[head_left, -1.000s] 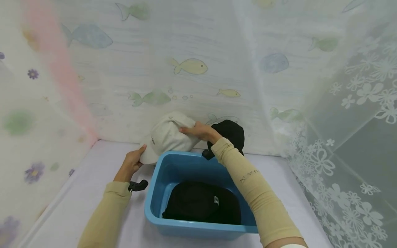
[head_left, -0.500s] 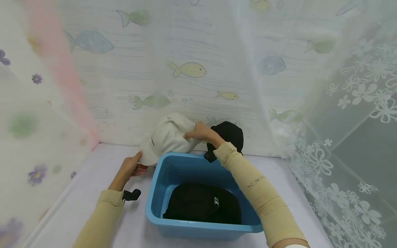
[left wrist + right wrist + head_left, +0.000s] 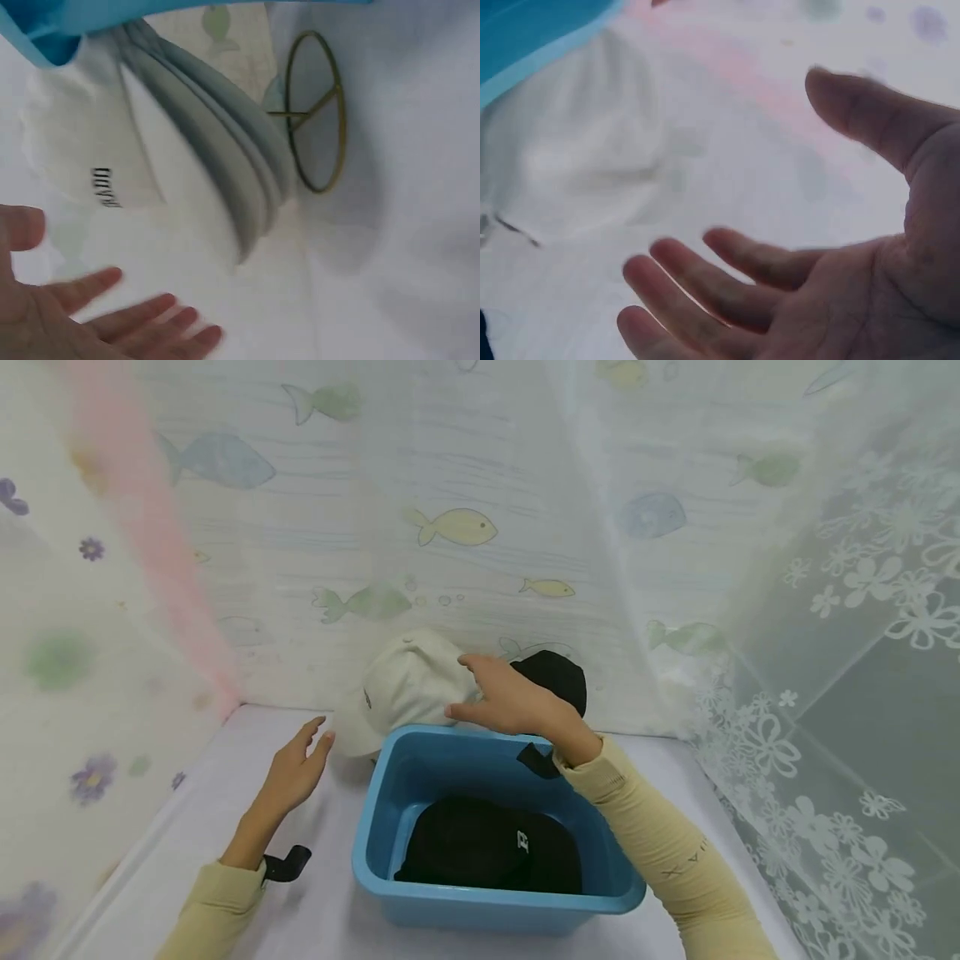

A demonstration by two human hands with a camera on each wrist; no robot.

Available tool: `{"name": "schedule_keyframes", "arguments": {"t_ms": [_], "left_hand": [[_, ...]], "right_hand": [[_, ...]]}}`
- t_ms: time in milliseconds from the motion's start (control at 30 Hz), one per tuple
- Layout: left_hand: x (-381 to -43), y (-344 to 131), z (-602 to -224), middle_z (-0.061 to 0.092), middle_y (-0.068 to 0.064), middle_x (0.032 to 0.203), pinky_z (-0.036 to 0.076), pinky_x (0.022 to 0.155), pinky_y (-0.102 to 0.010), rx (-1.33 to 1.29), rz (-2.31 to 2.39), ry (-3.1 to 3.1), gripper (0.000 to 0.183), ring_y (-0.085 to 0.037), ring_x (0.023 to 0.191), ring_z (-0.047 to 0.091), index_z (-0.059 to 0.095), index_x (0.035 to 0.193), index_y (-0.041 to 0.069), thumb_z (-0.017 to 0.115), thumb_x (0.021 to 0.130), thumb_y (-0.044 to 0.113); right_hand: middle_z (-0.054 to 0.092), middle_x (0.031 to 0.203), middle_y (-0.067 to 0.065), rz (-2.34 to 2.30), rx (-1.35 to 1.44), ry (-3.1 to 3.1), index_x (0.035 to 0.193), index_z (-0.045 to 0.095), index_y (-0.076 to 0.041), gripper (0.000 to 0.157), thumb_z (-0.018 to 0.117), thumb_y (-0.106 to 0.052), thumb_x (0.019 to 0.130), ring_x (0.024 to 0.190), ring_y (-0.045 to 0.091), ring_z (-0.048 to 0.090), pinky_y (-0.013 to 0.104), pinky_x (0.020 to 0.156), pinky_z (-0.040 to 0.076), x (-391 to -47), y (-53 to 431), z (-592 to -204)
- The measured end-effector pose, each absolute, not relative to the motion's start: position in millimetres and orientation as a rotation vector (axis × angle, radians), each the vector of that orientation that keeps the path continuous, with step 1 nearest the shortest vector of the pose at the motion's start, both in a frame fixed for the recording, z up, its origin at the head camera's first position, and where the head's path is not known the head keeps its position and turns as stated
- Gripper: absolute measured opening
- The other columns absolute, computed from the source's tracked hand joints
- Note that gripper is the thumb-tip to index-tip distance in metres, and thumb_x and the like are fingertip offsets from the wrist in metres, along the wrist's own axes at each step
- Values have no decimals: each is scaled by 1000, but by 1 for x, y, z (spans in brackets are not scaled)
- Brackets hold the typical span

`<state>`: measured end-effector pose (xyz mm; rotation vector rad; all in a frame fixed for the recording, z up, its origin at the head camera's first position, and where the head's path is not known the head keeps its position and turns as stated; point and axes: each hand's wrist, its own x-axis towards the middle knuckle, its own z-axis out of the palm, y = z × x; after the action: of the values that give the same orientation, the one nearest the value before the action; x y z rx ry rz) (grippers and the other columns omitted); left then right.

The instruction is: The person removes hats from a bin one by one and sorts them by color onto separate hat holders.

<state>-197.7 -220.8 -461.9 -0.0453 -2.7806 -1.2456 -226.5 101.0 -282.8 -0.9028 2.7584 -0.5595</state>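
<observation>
Behind the blue tub, a stack of white caps (image 3: 416, 681) rests on a gold wire stand (image 3: 339, 88), its several brims layered in the left wrist view. My left hand (image 3: 295, 770) hovers just left of the brims, fingers spread and holding nothing. Over the tub's far rim, my right hand (image 3: 510, 695) has its thumb and fingers apart, beside the white crown and overlapping it in the head view. The right wrist view shows that palm bare. A black cap (image 3: 558, 677) behind my right hand is partly hidden.
The blue tub (image 3: 502, 897) stands in front on the white cloth (image 3: 315, 893), with black headwear (image 3: 468, 843) bearing a small white letter inside. A fish-print curtain (image 3: 300, 527) hangs close behind, and a flowered sheer sheet (image 3: 847, 760) hangs at the right.
Both hands have let go of the white caps. My left hand has drawn back left from the brim; the right has pulled back toward the tub, fingers opened. The caps stay in place.
</observation>
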Motion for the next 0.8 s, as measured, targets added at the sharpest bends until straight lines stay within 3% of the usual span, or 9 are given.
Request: {"name": "schedule_keyframes", "arguments": {"t_ms": [200,367,500,700,800], "left_hand": [[-175,-208,-443,33,-22,162,27,115,-69,-472,-1078,-2579,54,-46,149,28,35,159,9,46,110,29],[-153,-198,-437,34,-6,165,14,127,-52,-736,-818,-2648,55,-36,154,23,36,160,19,52,108,30],[-141,-191,-436,36,2,164,7,129,-40,-887,-682,-2674,54,-29,155,25,39,158,24,53,107,31],[-129,-179,-445,34,1,165,-1,126,-23,-1073,-581,-2576,56,-30,153,29,37,159,23,54,106,26],[-127,-177,-449,32,1,166,0,127,-25,-1103,-524,-2531,58,-29,154,28,33,161,23,52,106,24]], "right_hand": [[29,166,10,-588,-1001,2696,162,23,-6,80,61,-43,102,152,29,30,50,122,29,-190,126,-273],[31,165,10,-360,-1095,2583,161,26,-6,80,64,-42,101,152,30,30,49,123,27,-176,134,-288],[31,166,9,-145,-1054,2491,161,29,-7,79,63,-44,100,153,29,29,47,124,26,-180,133,-311],[27,167,6,-204,-997,2307,162,23,-6,83,64,-42,100,154,21,27,40,125,25,-199,124,-358],[22,169,7,-257,-1021,2226,163,20,-7,86,65,-44,99,155,20,22,38,126,21,-205,121,-381]]}}
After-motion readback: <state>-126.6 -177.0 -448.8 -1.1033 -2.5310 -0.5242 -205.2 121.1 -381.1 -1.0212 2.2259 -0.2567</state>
